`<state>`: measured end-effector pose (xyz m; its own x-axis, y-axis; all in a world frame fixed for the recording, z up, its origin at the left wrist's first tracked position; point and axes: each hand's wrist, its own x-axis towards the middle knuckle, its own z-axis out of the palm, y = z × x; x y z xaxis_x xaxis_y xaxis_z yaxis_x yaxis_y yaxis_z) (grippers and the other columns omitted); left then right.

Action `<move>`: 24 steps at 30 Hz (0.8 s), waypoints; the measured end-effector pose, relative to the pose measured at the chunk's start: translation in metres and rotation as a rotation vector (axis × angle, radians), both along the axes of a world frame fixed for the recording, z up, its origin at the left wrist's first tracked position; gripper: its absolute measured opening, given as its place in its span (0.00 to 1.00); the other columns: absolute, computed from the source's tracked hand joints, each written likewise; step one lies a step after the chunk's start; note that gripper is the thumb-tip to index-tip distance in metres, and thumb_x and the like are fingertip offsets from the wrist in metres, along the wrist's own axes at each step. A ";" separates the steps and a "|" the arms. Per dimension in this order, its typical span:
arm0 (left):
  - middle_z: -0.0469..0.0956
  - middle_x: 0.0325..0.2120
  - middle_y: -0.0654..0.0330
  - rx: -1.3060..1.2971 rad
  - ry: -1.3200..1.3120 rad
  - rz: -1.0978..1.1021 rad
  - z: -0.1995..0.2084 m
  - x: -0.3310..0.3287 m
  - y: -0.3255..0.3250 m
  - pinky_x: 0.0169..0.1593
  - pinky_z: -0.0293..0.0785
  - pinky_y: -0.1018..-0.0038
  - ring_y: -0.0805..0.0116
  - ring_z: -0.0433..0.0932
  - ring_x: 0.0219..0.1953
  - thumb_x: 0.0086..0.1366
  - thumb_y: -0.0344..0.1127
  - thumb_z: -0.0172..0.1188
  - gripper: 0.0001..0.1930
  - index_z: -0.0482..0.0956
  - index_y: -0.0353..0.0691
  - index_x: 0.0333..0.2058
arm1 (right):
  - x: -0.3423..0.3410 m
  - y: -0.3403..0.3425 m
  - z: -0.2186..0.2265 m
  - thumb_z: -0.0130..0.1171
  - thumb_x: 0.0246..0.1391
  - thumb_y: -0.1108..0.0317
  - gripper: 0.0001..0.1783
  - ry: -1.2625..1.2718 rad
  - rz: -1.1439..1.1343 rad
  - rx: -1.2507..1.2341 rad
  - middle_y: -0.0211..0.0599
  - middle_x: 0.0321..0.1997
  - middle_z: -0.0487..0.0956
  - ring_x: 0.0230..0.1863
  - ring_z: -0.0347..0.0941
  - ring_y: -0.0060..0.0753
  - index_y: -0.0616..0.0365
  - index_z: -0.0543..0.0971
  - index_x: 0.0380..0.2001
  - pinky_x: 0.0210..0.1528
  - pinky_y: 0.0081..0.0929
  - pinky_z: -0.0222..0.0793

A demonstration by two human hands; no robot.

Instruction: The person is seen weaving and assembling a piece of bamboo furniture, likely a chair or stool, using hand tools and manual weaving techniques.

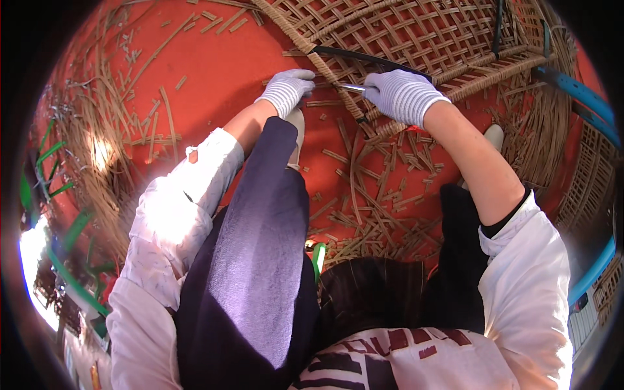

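My right hand (402, 96), in a white-and-grey striped knit glove, is closed round a slim silver metal tool (353, 88). Only its pointed shiny end shows, lying against the wrapped edge of a woven cane piece (416, 32); the fist hides the rest. Just left of that edge is my left hand (289, 90), gloved alike, with its fingers curled together. What they pinch, if anything, is too small to make out. Tan wrapping covers the rim of the open lattice, and a dark band (370, 57) runs across it.
Short cane offcuts (383, 221) litter the red floor (214, 68). Long loose strands lie in bundles at the left (97, 149) and right (543, 136). Blue bars (578, 91) stand at the right, green bars (75, 279) at the left. My knees flank the work area.
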<state>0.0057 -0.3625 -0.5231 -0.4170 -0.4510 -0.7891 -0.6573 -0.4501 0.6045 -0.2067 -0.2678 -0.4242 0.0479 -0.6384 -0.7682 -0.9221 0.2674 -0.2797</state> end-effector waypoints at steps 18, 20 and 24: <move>0.82 0.41 0.56 -0.300 -0.154 -0.105 0.009 -0.006 -0.011 0.51 0.73 0.72 0.64 0.80 0.43 0.58 0.35 0.60 0.18 0.80 0.45 0.49 | 0.030 0.007 0.011 0.42 0.60 0.64 0.21 0.027 -0.129 -0.096 0.47 0.46 0.80 0.47 0.76 0.50 0.40 0.76 0.55 0.52 0.43 0.71; 0.80 0.45 0.56 -0.342 -0.139 -0.102 0.012 -0.007 -0.011 0.53 0.72 0.71 0.62 0.78 0.46 0.58 0.34 0.59 0.19 0.78 0.47 0.50 | 0.035 0.009 0.012 0.42 0.60 0.64 0.21 0.033 -0.157 -0.103 0.46 0.46 0.80 0.47 0.77 0.50 0.40 0.76 0.54 0.52 0.43 0.71; 0.71 0.55 0.58 -0.903 -0.114 -0.450 0.020 -0.008 -0.009 0.59 0.68 0.66 0.58 0.72 0.55 0.57 0.27 0.56 0.26 0.74 0.52 0.55 | 0.042 0.014 0.011 0.43 0.61 0.63 0.20 0.076 -0.150 -0.122 0.45 0.44 0.81 0.45 0.77 0.49 0.40 0.77 0.53 0.50 0.44 0.72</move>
